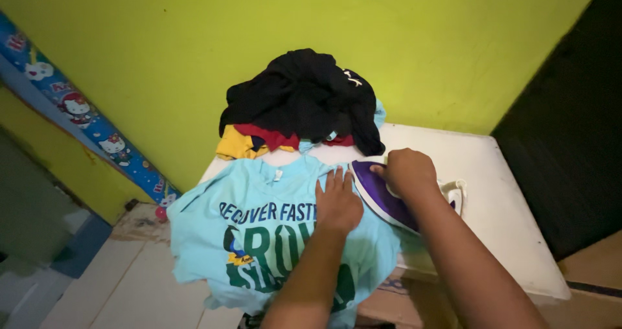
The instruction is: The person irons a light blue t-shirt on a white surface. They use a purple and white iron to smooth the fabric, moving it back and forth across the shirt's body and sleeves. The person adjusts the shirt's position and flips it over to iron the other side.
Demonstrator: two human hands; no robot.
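The left hand [337,203] lies flat, fingers spread and palm down, on the light blue T-shirt [259,238], pressing the cloth near its right shoulder. The right hand [408,172] is closed around the handle of a purple and white iron [382,196], which stands just beside the left hand, to its right, with the soleplate on the right edge of the shirt.

The iron's long axis runs from far left to near right, its pointed nose aimed far and left, toward the shirt's collar [277,173] and just past the left hand's fingertips [337,173]. The two hands are close but apart (a narrow strip of blue cloth shows between them).

The shirt lies spread front up, with its green and dark print facing the camera, collar at the far side and hem hanging off the near edge of the white table [492,199]. Most of the shirt lies left of both hands, so the left hand is the nearer to its middle.

Beyond the collar, against the bright green wall [194,57], sits a heap of clothes [301,102]: black on top, red and yellow beneath.
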